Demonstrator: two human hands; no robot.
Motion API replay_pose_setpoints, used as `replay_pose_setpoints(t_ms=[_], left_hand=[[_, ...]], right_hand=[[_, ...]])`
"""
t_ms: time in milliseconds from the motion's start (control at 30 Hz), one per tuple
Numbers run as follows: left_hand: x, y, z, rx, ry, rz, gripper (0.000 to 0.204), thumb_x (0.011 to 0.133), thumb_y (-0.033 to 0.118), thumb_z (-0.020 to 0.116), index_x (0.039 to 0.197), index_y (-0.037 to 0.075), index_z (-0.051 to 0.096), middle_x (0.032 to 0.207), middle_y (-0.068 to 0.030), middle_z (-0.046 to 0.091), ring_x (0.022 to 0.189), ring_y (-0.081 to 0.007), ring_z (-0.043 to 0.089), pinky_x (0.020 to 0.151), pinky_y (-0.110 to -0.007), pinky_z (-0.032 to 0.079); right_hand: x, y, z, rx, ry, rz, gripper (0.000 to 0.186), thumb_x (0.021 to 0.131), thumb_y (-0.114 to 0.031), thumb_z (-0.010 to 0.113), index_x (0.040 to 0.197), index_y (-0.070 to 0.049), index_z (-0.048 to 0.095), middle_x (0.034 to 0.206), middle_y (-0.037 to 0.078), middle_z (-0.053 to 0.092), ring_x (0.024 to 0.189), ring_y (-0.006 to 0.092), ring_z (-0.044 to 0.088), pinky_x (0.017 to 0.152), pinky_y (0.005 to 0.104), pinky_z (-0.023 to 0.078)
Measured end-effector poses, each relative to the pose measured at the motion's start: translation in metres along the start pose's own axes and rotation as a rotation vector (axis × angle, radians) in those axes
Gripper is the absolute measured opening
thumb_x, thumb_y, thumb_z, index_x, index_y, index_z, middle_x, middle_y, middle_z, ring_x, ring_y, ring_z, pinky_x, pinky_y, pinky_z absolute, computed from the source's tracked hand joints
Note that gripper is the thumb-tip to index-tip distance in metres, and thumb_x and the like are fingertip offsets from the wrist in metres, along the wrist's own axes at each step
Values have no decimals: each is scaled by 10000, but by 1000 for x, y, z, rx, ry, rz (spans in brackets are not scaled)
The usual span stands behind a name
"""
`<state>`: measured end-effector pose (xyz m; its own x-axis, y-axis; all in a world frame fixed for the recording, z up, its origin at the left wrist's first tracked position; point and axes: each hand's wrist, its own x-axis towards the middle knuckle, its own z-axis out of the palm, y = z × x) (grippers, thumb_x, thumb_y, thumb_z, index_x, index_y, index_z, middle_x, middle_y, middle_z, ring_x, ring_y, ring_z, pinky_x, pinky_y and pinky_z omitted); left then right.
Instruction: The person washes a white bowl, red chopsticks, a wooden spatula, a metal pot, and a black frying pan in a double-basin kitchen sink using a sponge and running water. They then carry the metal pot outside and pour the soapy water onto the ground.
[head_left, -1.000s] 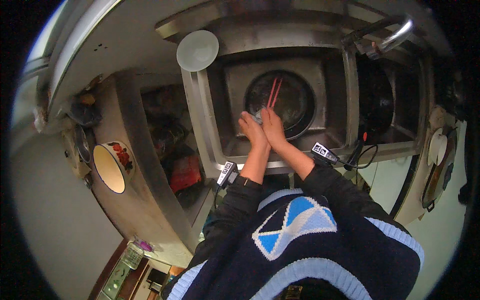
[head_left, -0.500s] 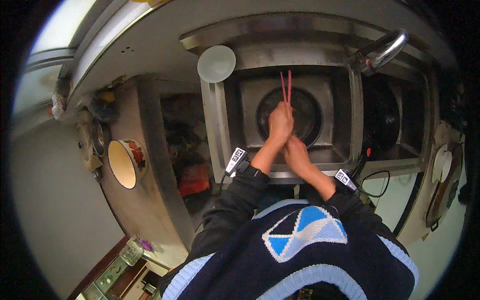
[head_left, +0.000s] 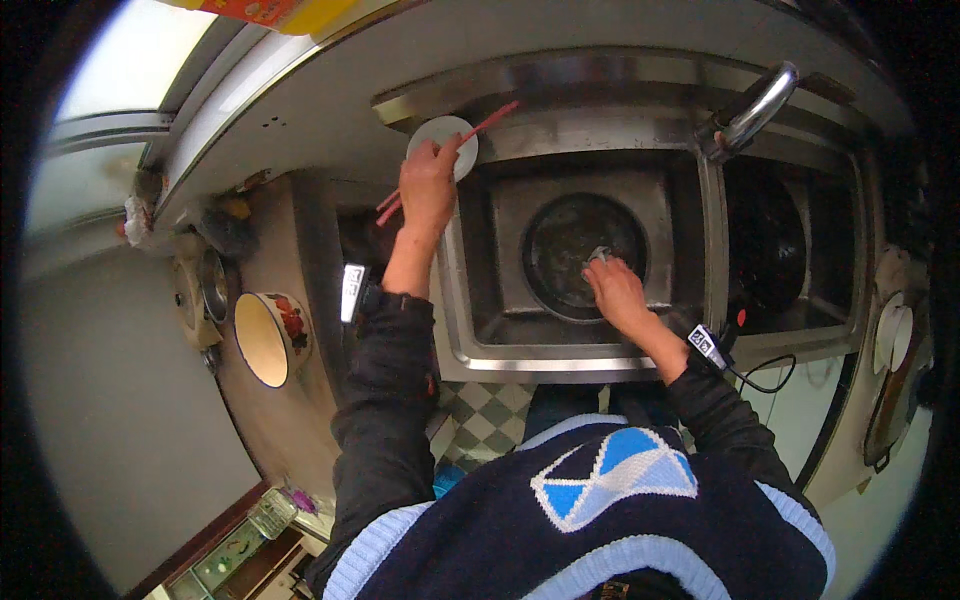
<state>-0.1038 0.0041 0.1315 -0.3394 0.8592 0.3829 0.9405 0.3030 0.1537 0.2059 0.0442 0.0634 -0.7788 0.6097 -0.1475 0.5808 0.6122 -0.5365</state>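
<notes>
Now apart: L hand [head_left: 427, 190] pinching chopsticks [head_left: 492, 120] at wht bowl [head_left: 437, 127], R hand [head_left: 620, 292] pinching grey wad [head_left: 599, 254].

2 hands [head_left: 428, 195], 2 pink chopsticks [head_left: 492, 118], 1 grey wad [head_left: 600, 254].
Far left: 1 white bowl [head_left: 467, 160]; left: 1 enamel pot [head_left: 262, 340]; 2 sink basins [head_left: 508, 240], 2 dark round vessels [head_left: 575, 225], one each; 1 faucet [head_left: 765, 110].

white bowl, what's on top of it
The left hand, holding red chopsticks, is partly over the bowl. Whatever lies directly beneath them is covered and cannot be seen.
</notes>
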Motion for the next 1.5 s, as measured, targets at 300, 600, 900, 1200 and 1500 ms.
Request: replay_pose_setpoints(t_ms=[300, 600, 900, 1200, 1500], left_hand=[[9, -18, 21, 115, -81, 61, 319, 744, 111, 575, 1047, 206, 586, 823, -97, 567, 741, -291, 576, 608, -403, 459], [15, 36, -18, -2, 122, 78, 426, 676, 45, 643, 1086, 133, 567, 952, -150, 552, 846, -326, 545, 717, -412, 456], [-91, 184, -18, -278, -439, -407, 389, 820, 223, 567, 1115, -14, 478, 961, -235, 546, 889, -385, 548, 720, -450, 461], [-116, 195, 49, -414, -878, -576, 261, 814, 211, 525, 983, 11, 532, 934, -221, 605, 911, -383, 576, 759, -461, 474], [-120, 196, 57, -534, -799, -636, 176, 792, 108, 511, 924, 3, 562, 944, -235, 594, 931, -388, 562, 803, -450, 462]], right_hand=[[2, 10, 10, -51, 12, 60, 268, 855, -258, 503, 1021, -55, 559, 1069, 230, 501, 987, 391, 484, 794, 478, 434], [-18, 41, 27, -284, -214, -46, 443, 789, -182, 516, 1222, -96, 479, 1323, 219, 355, 1206, 405, 344, 974, 444, 335], [-44, 80, 7, -489, -180, -433, 431, 755, -173, 517, 1182, -115, 532, 1248, 120, 476, 1187, 333, 405, 1002, 475, 304], [-44, 117, 52, -507, -483, -472, 407, 750, -264, 572, 1128, -112, 561, 1202, 86, 506, 1117, 293, 469, 952, 449, 362], [-42, 202, 46, -479, -511, -32, 465, 741, -217, 563, 1177, -61, 515, 1237, 157, 468, 1080, 289, 490, 956, 382, 364]])
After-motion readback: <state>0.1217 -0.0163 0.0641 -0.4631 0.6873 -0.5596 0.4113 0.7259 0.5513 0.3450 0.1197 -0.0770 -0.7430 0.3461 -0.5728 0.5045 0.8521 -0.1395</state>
